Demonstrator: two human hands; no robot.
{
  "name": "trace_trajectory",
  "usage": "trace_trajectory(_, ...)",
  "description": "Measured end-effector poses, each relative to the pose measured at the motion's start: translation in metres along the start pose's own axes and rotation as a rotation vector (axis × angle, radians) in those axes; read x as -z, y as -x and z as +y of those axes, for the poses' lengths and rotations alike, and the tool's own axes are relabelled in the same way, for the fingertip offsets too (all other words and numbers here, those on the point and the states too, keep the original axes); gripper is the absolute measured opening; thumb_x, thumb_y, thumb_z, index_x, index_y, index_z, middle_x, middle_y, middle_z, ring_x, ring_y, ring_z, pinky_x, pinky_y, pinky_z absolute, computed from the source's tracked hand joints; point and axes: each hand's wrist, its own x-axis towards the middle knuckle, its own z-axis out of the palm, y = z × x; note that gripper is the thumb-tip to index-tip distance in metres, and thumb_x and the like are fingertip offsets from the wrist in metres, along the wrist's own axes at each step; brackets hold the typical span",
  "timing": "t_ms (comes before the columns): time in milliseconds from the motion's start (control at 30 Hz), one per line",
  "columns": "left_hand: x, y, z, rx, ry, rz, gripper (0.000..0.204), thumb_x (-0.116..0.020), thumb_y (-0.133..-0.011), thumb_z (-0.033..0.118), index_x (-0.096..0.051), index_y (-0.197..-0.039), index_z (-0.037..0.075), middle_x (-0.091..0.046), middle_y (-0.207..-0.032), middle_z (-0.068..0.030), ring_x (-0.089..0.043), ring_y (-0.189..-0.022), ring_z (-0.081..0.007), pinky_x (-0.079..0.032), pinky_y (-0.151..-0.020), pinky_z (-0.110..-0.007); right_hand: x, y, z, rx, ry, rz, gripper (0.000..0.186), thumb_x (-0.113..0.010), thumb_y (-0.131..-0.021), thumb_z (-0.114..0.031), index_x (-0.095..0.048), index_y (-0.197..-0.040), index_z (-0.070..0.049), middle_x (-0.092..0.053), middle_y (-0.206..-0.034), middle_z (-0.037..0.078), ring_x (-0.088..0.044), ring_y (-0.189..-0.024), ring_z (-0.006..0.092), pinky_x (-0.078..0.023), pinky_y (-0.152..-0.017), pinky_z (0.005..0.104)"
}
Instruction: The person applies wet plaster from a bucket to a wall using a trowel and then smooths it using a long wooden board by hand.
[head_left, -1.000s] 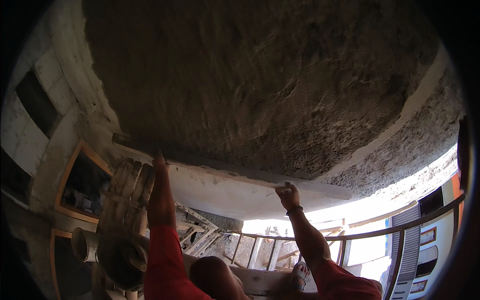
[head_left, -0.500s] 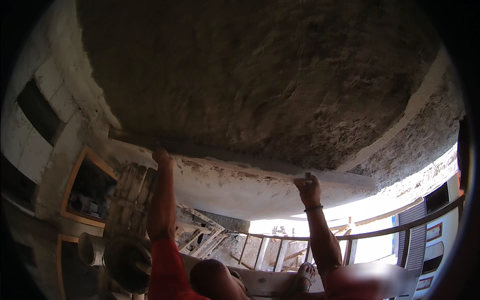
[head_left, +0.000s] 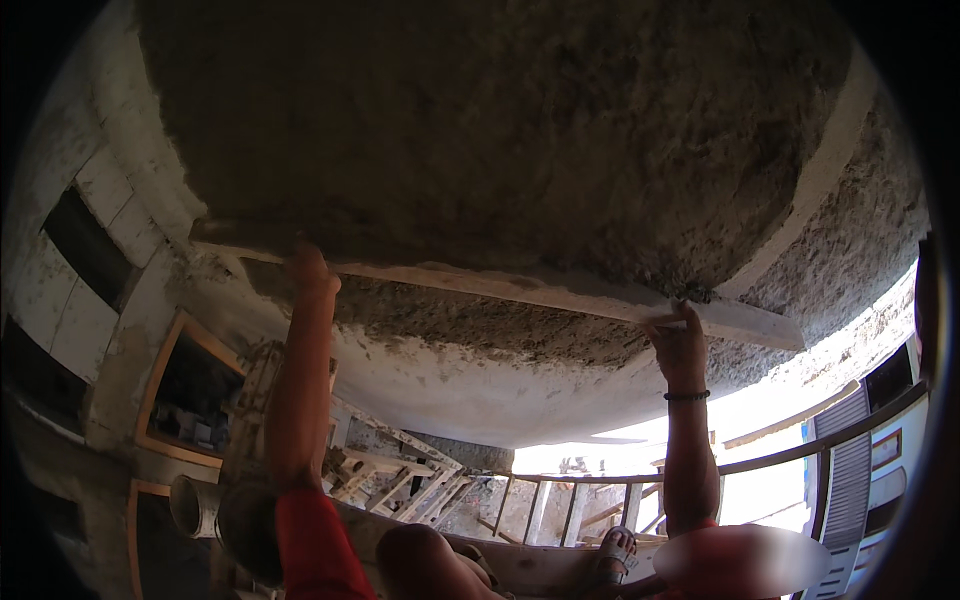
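Observation:
A long, pale straightedge board (head_left: 500, 287) spans the view, pressed along a dark, plastered surface (head_left: 480, 150). Near its left end, my left hand (head_left: 312, 270) is closed round the lower edge, its fingers partly lost in shadow. Toward the other end, my right hand (head_left: 682, 345), with a dark bracelet at the wrist, grips the same board with thumb and fingers. Both arms are stretched out. Grey plaster is gathered along the board's upper edge close to my right hand. Below the board runs a band of rough, brown plaster (head_left: 480, 325).
A pale strip (head_left: 815, 180) crosses the surface at right. At lower left are a dark bucket (head_left: 250, 530), a pale smaller container (head_left: 195, 508) and a wood-framed opening (head_left: 190, 390). Wooden ladder-like frames (head_left: 420, 490) and a curved railing (head_left: 760, 462) lie beyond my sandalled foot (head_left: 615, 550).
Both hands have moved the board upward in the view, and its right end reaches farther right. The rough plaster band now shows beneath it. My right hand sits farther right.

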Motion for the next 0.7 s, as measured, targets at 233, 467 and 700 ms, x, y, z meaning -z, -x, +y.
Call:
trace_trajectory(233, 0.027, -0.026, -0.003, -0.038, -0.086, -0.029, 0.052, -0.048, -0.099, 0.026, -0.038, -0.14, -0.005, -0.048, -0.137, -0.0187, -0.054, -0.118, -0.0327, -0.051, -0.096, -0.045, -0.047, 0.005, -0.029, -0.5, -1.033, 0.183, 0.038, -0.049, -0.099, -0.032, -0.048, -0.122, -0.001, -0.054, -0.119, 0.017, -0.058, -0.11, 0.033, -0.051, -0.091, 0.0498)
trace_trajectory(467, 0.038, -0.063, -0.014, -0.098, -0.116, -0.078, 0.052, -0.049, -0.099, 0.031, -0.041, -0.139, -0.002, -0.052, -0.134, -0.0155, -0.058, -0.114, -0.0298, -0.054, -0.089, -0.045, -0.042, -0.001, -0.028, -0.57, -1.14, 0.206, 0.032, -0.065, -0.091, -0.025, -0.057, -0.106, 0.002, -0.063, -0.104, 0.017, -0.065, -0.095, 0.0313, -0.055, -0.081, 0.0451)
trace_trajectory(700, -0.035, 0.003, 0.038, 0.042, -0.175, 0.141, 0.053, -0.049, -0.098, 0.034, -0.045, -0.136, -0.003, -0.056, -0.13, -0.0157, -0.06, -0.111, -0.0305, -0.052, -0.089, -0.047, 0.026, -0.022, -0.098, -0.349, -0.288, 0.062, 0.03, -0.075, -0.082, -0.01, -0.059, -0.103, 0.004, -0.067, -0.092, 0.013, -0.067, -0.086, 0.0256, -0.057, -0.077, 0.0378)
